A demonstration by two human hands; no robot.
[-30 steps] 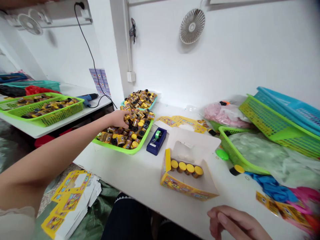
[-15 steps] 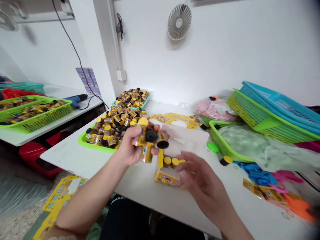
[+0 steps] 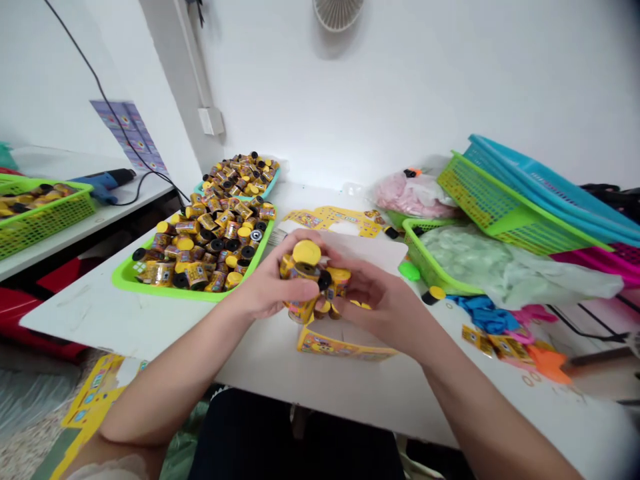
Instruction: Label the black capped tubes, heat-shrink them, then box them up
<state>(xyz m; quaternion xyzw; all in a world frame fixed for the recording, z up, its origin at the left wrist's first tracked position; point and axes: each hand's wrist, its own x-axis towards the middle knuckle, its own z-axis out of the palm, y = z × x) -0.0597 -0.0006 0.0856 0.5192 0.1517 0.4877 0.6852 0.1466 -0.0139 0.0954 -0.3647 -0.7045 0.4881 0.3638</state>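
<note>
My left hand [image 3: 280,280] is closed around several small canisters [image 3: 306,255] with yellow labels and yellow or black caps. Beside it, my right hand [image 3: 375,293] has its fingers on one yellow-capped canister [image 3: 340,277] at the edge of that bunch. Both hands are above a yellow printed box [image 3: 345,347] with its white lid flap [image 3: 385,248] raised behind. A row of canisters shows inside the box, partly hidden by my hands. To the left, a green basket [image 3: 123,277] is heaped with similar canisters.
Behind the green basket sits a teal basket [image 3: 273,190] of canisters. Flat yellow cartons [image 3: 350,217] lie at the back. On the right are stacked baskets [image 3: 540,193], a plastic bag [image 3: 500,267], a loose canister [image 3: 433,295] and balloon-like pieces [image 3: 483,315].
My right hand has moved from over the box up to the canisters in my left hand and now touches one. The whole view has shifted down and right.
</note>
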